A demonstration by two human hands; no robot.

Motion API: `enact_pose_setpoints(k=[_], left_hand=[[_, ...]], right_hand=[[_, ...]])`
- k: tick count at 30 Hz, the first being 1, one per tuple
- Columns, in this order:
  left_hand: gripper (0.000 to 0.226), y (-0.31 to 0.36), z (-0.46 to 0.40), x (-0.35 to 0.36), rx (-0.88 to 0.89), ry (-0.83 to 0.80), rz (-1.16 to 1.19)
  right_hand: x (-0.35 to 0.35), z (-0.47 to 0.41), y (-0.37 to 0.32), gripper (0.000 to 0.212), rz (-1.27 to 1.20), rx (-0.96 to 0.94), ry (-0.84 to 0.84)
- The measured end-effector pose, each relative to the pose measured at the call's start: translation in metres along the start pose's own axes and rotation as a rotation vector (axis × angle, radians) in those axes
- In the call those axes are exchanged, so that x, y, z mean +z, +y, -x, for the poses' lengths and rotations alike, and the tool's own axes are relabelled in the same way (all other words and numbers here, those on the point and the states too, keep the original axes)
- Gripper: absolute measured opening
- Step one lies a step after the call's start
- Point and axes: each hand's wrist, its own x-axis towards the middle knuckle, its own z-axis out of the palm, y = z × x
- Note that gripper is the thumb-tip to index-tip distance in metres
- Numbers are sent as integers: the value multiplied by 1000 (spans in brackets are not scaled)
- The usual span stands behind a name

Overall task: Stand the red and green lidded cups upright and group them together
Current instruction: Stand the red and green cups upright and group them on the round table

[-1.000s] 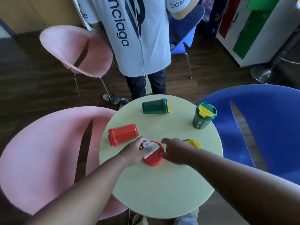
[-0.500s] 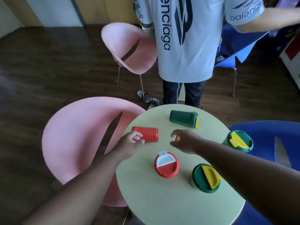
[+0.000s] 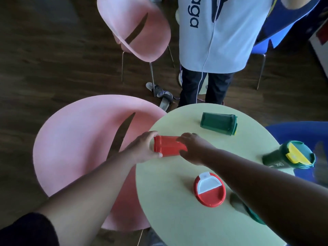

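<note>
Left hand [image 3: 142, 148]: fingers curled round lid end of red cup [image 3: 168, 146], frame centre.
Right hand [image 3: 193, 148]: fingers gripping base end.
Red cup: sideways on desk [image 3: 177, 219].
Green cup [image 3: 219, 123]: sideways, upper right.

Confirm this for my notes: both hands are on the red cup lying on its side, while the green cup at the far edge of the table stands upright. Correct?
Not quite. In the head view the far green cup lies on its side, not upright. The rest holds: the left hand and right hand both grip the red cup, which lies on its side on the round table.
</note>
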Motion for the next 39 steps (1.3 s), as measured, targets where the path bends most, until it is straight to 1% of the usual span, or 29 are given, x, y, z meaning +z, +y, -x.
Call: enact_pose_setpoints(k=[2, 4, 10, 15, 17, 21, 24, 28, 32, 35, 39], left_hand=[[104, -2, -9, 0, 53, -78, -61], [109, -5, -16, 4, 98, -107, -109], [96, -4, -18, 9, 166, -79, -21], [87, 27, -15, 6, 96, -41, 106], [87, 46, -12, 7, 73, -27, 113], [82, 88, -10, 14, 50, 34, 50], [81, 121, -12, 22, -2, 40, -5], [77, 159, -11, 33, -63, 36, -162], [89, 186, -8, 45, -146, -22, -256], [99, 197, -5, 52, -169, -66, -320], [104, 207, -1, 57, -193, -116, -370]], right_hand=[[5, -6, -1, 48, -4, 26, -9], [9, -10, -1, 47, -18, 40, -12], [14, -15, -2, 46, -76, 81, 44], [3, -6, 2, 46, -150, 131, 78], [-2, 4, 6, 47, -200, 162, 100], [-9, 27, 20, 47, -313, 211, 115], [-18, 46, 38, 48, -419, 247, 80], [-22, 67, 56, 52, -538, 289, 49], [-18, 79, 69, 60, -569, 311, 22], [-16, 86, 76, 58, -551, 325, 2], [-15, 92, 81, 56, -504, 328, -17]])
